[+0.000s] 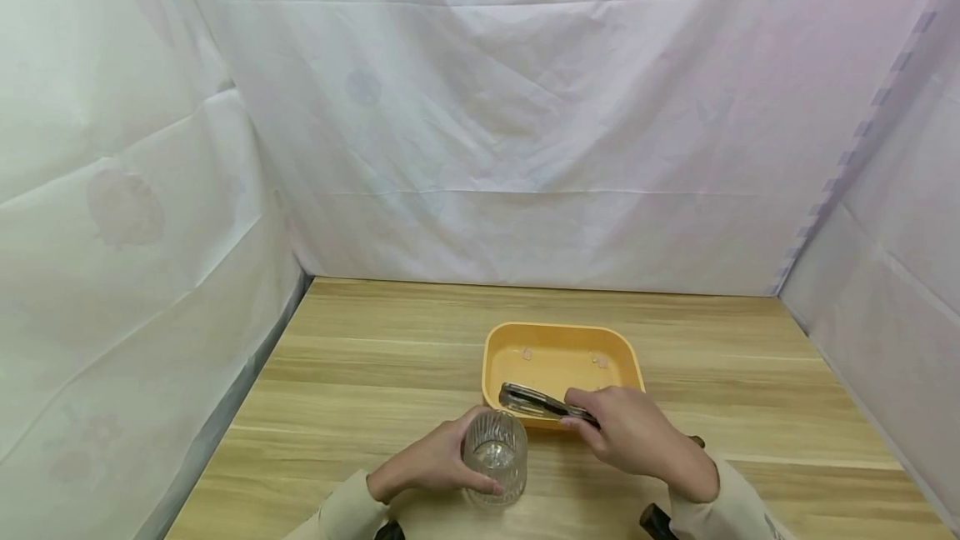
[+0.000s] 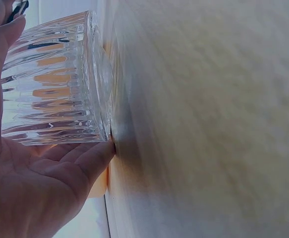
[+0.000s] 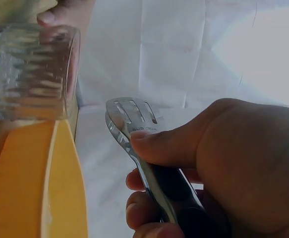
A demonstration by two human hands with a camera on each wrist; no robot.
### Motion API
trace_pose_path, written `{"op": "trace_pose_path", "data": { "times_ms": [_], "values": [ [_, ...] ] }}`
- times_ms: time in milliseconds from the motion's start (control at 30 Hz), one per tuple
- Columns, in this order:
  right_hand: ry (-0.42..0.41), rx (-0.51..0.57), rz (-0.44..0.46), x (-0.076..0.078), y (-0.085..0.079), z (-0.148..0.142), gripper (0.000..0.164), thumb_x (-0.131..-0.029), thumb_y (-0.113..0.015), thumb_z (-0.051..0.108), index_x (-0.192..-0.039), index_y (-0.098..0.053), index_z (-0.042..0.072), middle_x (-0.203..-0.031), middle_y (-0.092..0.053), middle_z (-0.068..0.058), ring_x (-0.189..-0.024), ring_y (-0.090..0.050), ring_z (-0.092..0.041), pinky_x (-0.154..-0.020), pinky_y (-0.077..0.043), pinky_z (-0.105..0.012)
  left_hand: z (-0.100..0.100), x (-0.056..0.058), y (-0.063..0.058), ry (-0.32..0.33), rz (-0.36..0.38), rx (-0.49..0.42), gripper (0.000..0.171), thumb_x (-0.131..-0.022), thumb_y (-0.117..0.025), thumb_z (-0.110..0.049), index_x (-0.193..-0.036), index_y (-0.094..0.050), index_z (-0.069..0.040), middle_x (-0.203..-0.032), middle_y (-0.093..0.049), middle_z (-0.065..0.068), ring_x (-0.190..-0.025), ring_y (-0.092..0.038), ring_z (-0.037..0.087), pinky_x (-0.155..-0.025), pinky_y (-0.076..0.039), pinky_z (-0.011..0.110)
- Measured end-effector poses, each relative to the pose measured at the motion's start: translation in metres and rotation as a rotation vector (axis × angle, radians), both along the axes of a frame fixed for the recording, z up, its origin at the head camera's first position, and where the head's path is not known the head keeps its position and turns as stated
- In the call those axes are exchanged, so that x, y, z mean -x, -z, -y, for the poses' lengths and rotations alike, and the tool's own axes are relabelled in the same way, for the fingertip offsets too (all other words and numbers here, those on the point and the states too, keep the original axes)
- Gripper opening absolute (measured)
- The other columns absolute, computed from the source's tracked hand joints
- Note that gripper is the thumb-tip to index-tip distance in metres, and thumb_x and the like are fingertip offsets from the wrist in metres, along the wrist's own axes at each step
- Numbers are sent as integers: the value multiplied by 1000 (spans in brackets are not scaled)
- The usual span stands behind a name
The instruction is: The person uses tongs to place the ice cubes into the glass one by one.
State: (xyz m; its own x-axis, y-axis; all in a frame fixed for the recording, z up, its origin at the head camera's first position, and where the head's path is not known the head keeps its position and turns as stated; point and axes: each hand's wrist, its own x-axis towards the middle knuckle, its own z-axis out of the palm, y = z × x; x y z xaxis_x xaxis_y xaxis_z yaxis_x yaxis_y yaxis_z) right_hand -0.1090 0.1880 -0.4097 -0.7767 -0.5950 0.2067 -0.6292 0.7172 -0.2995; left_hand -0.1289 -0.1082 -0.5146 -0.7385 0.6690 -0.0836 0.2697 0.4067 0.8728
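My left hand (image 1: 435, 458) holds a clear ribbed drinking glass (image 1: 507, 461), thumb on the near side and fingers round the far side. In the left wrist view the glass (image 2: 50, 89) stands with its base against the wooden table. My right hand (image 1: 637, 433) grips metal tongs (image 1: 534, 400), whose slotted head (image 3: 134, 111) shows in the right wrist view. The tongs' tip hangs over the near left corner of an orange tray (image 1: 562, 327), just behind the glass. Several small clear pieces (image 1: 602, 362) lie in the tray.
The wood-grain table (image 1: 375, 373) stretches out round the tray. Pale cloth (image 1: 525, 148) hangs behind it and along both sides. Dark objects (image 1: 657, 521) show near the right sleeve and below the left one.
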Motion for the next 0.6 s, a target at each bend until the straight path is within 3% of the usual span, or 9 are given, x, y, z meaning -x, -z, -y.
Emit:
{"op": "trace_pose_path", "data": {
  "times_ms": [367,600],
  "values": [
    [-69,35,-32,-14,8,2,27,-98,-61,37,-78,-46,27,-59,-25,21,-48,-24,8,-44,-24,-15,0,0,1,0,-3,11,87,-72,-88,-43,-143,-38,-33,-124,-62,-9,-111,-60,8,-96,-46,31],
    [-84,47,19,-18,7,2,25,-98,-60,37,-79,-47,26,-58,-24,21,-47,-21,9,-43,-22,-14,0,1,1,13,9,4,92,-73,-87,-42,-148,-35,-28,-127,-61,-10,-112,-59,7,-98,-45,31]
  ]
}}
